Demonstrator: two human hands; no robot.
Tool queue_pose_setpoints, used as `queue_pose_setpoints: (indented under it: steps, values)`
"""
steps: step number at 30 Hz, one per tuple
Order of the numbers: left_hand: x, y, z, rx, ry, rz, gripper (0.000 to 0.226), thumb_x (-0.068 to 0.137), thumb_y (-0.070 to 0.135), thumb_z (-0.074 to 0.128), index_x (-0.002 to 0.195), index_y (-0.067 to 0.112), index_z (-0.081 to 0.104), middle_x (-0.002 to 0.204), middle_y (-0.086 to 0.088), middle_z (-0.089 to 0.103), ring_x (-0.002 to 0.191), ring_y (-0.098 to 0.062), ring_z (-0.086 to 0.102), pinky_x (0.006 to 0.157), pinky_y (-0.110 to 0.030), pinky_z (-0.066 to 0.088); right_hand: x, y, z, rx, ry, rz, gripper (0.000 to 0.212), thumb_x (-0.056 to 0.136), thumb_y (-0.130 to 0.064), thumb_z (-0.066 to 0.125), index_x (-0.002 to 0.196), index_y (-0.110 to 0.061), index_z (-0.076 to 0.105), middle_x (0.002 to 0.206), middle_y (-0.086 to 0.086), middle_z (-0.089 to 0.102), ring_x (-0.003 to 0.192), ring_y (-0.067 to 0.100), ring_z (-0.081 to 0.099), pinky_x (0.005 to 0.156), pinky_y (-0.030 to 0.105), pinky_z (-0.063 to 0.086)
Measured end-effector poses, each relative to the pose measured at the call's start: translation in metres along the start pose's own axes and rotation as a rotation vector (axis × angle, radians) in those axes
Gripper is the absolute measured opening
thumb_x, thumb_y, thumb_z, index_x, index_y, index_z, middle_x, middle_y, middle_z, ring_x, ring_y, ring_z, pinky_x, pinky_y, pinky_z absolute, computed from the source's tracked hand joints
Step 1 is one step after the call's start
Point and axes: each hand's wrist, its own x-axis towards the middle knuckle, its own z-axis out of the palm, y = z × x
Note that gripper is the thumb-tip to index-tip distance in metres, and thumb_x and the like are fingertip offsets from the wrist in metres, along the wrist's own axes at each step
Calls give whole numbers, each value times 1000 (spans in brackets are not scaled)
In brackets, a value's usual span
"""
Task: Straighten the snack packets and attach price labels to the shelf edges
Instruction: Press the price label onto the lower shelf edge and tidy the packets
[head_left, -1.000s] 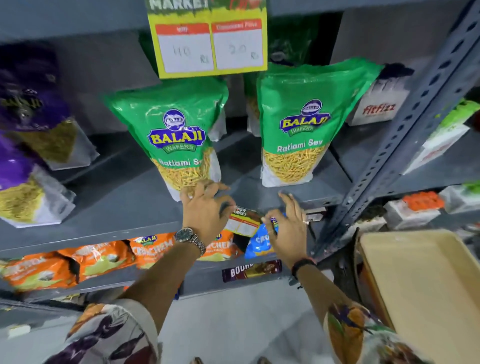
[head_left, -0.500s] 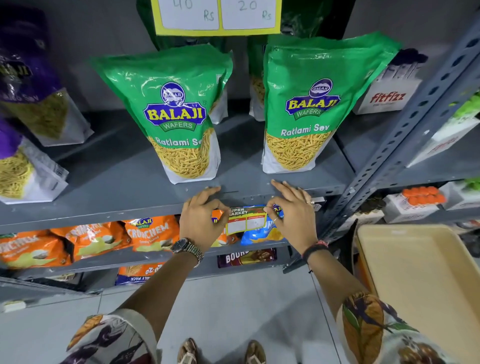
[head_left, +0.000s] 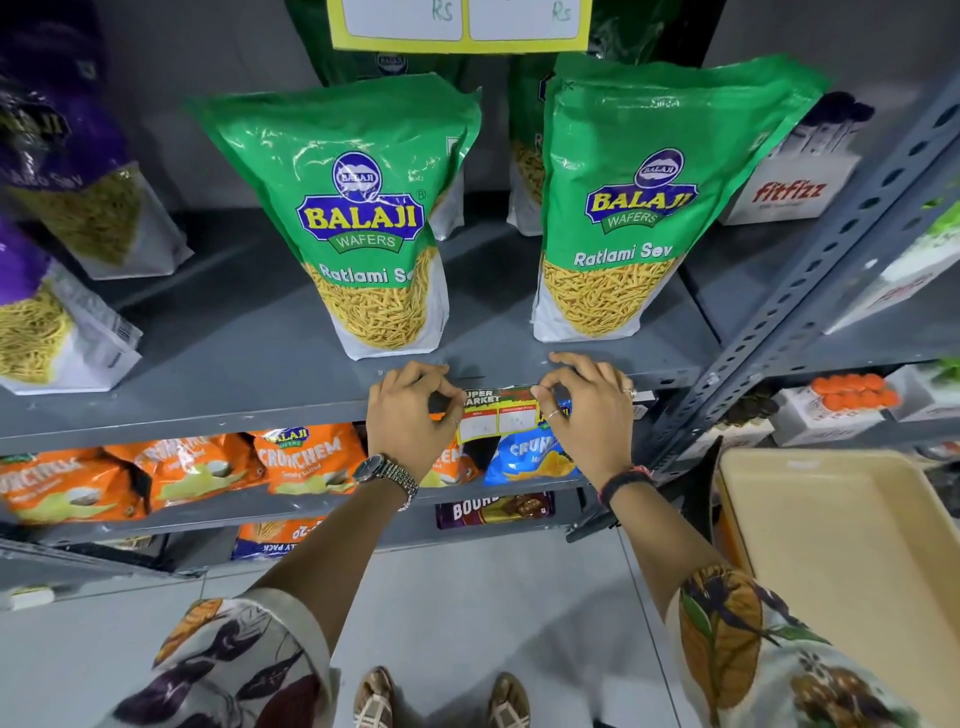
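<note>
A small price label (head_left: 497, 413) with a yellow border hangs flat against the front edge of the grey shelf (head_left: 260, 410). My left hand (head_left: 410, 415) pinches its left end and my right hand (head_left: 587, 410) pinches its right end, fingers resting on the shelf lip. Two green Balaji Ratlami Sev packets stand upright on the shelf above the label: the left packet (head_left: 363, 208) and the right packet (head_left: 639, 197). Further green packets stand behind them.
A larger price card (head_left: 460, 26) hangs from the shelf above. Purple sev packets (head_left: 67, 208) lean at left. Orange (head_left: 306, 457) and blue (head_left: 524, 457) chip packets fill the lower shelf. A Fitfizz box (head_left: 789, 187), a slotted upright post (head_left: 810, 291) and a beige tray (head_left: 852, 561) are at right.
The view has tilted down and drawn closer. Both hands have brought the label up level against the shelf edge and spread to its two ends.
</note>
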Motion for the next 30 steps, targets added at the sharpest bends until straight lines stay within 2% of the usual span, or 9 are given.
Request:
queue_pose_setpoints:
  steps: [3,6,8,14,17,20,24,27,30]
  values:
    - [2,1,1,-9,9,-19,8,74,26,74,73,21,67,99,4,69,81,-25,58,71,-32,35,1,-3,0,10,35,26,17,80,-34,69,79,-19,61,104,-2,69,90,26,57,81,39,38]
    - [2,-1,3,-22,22,-27,16,74,34,76,76,22,65,98,4,69,81,-23,58,71,-33,36,3,-9,2,-46,48,62,43,77,-59,60,83,-16,56,84,2,62,80,24,52,73,36,35]
    - [2,-1,4,-6,29,-25,22,75,42,74,77,23,64,94,6,68,80,-22,56,70,-33,37,6,-14,3,-91,61,70,54,76,-68,55,84,-15,55,80,4,58,77,25,50,71,37,35]
    - [4,-2,0,-95,-12,4,16,80,23,71,81,22,55,82,3,63,74,-22,51,67,-33,37,9,-10,-4,-54,19,-6,38,83,-51,63,86,-15,53,79,2,62,73,27,53,65,39,41]
    - [6,-10,-5,-147,-97,-6,18,79,8,66,87,21,56,91,0,69,84,-25,56,71,-37,46,9,-5,-7,-19,-16,30,19,85,-23,67,90,-13,51,82,8,68,76,33,60,61,42,49]
    - [4,-24,-16,-238,-182,-18,29,82,-2,55,99,21,56,107,-1,69,97,-23,61,78,-40,52,8,-9,-15,41,-36,97,21,84,-5,61,101,-12,51,90,13,69,83,36,61,64,48,53]
    - [-11,-75,-52,-146,-55,-34,26,88,8,52,112,17,58,107,-8,67,98,-29,61,84,-43,51,4,-56,-15,132,8,68,33,85,-11,66,116,-8,54,96,17,63,91,34,56,75,44,47]
    - [-21,-136,-98,27,43,-33,23,88,12,52,109,10,60,108,-14,66,105,-36,58,100,-49,41,3,-115,4,164,9,12,35,86,-18,66,118,-8,56,101,17,63,94,32,56,79,41,45]
    - [-25,-207,-154,189,83,-23,23,88,19,47,104,10,61,102,-15,67,96,-35,59,93,-45,40,6,-181,36,156,-2,-44,33,85,-21,66,113,-8,55,101,20,63,96,40,57,80,48,47]
